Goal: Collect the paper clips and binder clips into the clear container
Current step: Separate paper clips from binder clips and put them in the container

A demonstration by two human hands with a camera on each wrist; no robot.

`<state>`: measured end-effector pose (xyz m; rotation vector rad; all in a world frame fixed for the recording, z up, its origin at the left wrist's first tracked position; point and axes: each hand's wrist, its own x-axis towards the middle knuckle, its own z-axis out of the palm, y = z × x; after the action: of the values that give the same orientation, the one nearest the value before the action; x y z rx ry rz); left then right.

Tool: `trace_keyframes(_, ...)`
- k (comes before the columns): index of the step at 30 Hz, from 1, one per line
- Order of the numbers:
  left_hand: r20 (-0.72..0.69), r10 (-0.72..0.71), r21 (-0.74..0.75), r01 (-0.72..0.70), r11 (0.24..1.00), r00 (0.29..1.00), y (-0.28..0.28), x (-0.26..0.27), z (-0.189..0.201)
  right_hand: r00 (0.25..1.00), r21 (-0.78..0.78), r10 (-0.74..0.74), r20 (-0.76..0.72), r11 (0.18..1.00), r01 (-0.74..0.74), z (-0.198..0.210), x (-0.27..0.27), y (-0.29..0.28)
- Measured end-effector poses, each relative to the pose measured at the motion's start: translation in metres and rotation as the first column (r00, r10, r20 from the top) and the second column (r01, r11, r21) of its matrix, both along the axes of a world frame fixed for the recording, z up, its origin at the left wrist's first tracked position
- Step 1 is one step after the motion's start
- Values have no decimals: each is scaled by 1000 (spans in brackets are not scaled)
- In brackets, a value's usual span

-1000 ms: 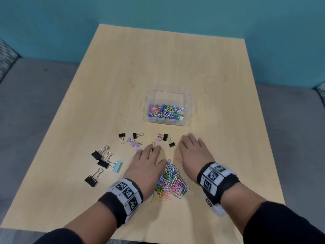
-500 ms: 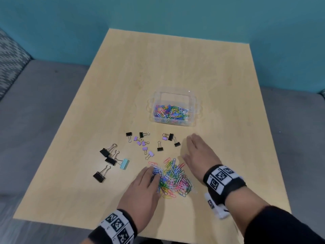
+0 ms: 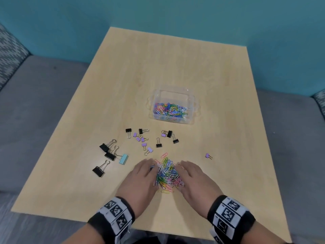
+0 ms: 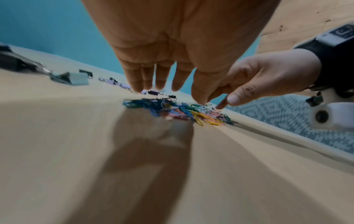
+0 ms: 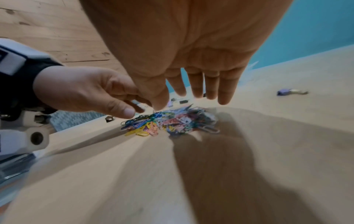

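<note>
A heap of coloured paper clips (image 3: 168,175) lies near the table's front edge. My left hand (image 3: 140,176) rests against its left side and my right hand (image 3: 192,176) against its right side. Both have relaxed fingers touching the clips and grip nothing. The left wrist view shows my left hand (image 4: 161,81) pointing down at the heap (image 4: 178,110); the right wrist view shows my right hand (image 5: 195,87) above the heap (image 5: 168,122). The clear container (image 3: 192,103) stands farther back with paper clips inside. Black, purple and one light blue binder clip (image 3: 123,158) lie scattered between.
Three large black binder clips (image 3: 104,147) sit at the left. Small black and purple ones (image 3: 159,144) lie between the heap and the container. A lone purple clip (image 3: 208,156) lies to the right. The wooden table (image 3: 175,59) stands against a teal wall, with a grey bench on both sides.
My left hand drew back from beyond the heap to its left side. My right hand came in against the right side, uncovering the lone purple clip. The heap is now bunched tighter.
</note>
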<state>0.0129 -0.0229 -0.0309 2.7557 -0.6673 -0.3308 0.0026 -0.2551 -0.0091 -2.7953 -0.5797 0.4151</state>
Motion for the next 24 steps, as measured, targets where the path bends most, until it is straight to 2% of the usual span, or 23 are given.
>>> trace_keyframes(3, -100, 141, 44, -138, 989, 985, 12, -13, 5, 983, -80, -137, -121, 989, 128, 6, -16, -9)
trace_keyframes(6, -162, 115, 108, -98, 989, 980, 3, -20, 5, 969, -98, -134, -206, 988, 116, 2, -23, 1)
trace_keyframes(11, -158, 117, 87, -105, 991, 981, -27, -9, 3, 982, -72, -133, -137, 990, 124, -10, -3, 34)
trace_keyframes(14, -142, 110, 151, -88, 985, 984, -35, 0, 5, 991, -114, -89, -101, 990, 78, -13, 6, 43)
trace_keyframes(18, -112, 117, 241, -87, 967, 987, -40, 1, 10, 997, -121, -59, -47, 991, 53, -6, 9, 44)
trace_keyframes(20, -83, 109, 234, -87, 968, 991, -41, 0, 9, 999, -128, -43, -6, 991, 42, -4, 9, 44)
trace_keyframes(24, -28, 48, 207, -41, 977, 998, -39, 5, 6, 1000, -171, -19, -25, 985, 14, -2, 12, 39)
